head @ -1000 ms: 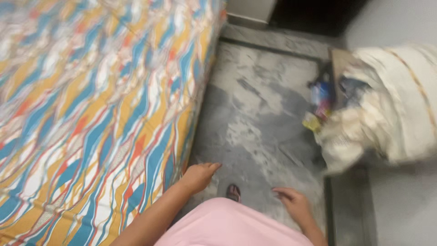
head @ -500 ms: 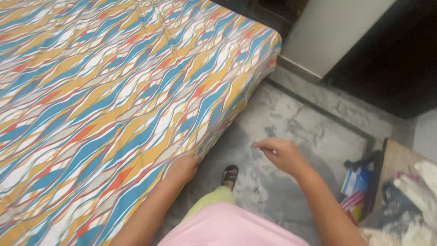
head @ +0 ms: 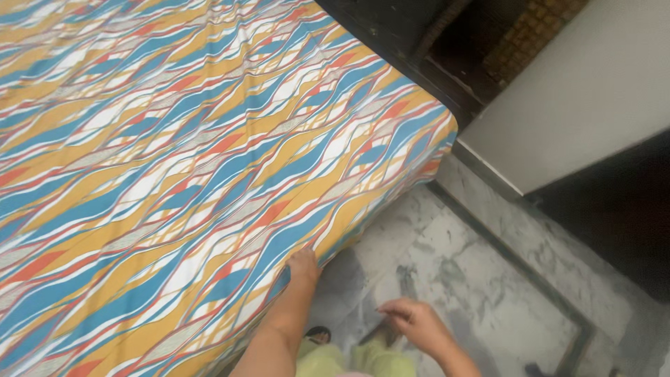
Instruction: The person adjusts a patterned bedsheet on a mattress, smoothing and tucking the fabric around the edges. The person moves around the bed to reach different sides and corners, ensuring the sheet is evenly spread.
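While your left hand [head: 303, 268] presses on the edge of the wavy-patterned bedsheet [head: 195, 160] at the mattress side, seemingly gripping it, your right hand [head: 413, 324] hangs loosely curled, holding nothing, over the marble floor [head: 481, 279].

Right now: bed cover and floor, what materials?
Bed cover: looks like printed woven fabric, matte, with a wavy blue, orange and white pattern; it drapes softly over the edge where the left hand touches it. Floor: likely polished marble or stone tile, grey veining with a dark inlaid border line.
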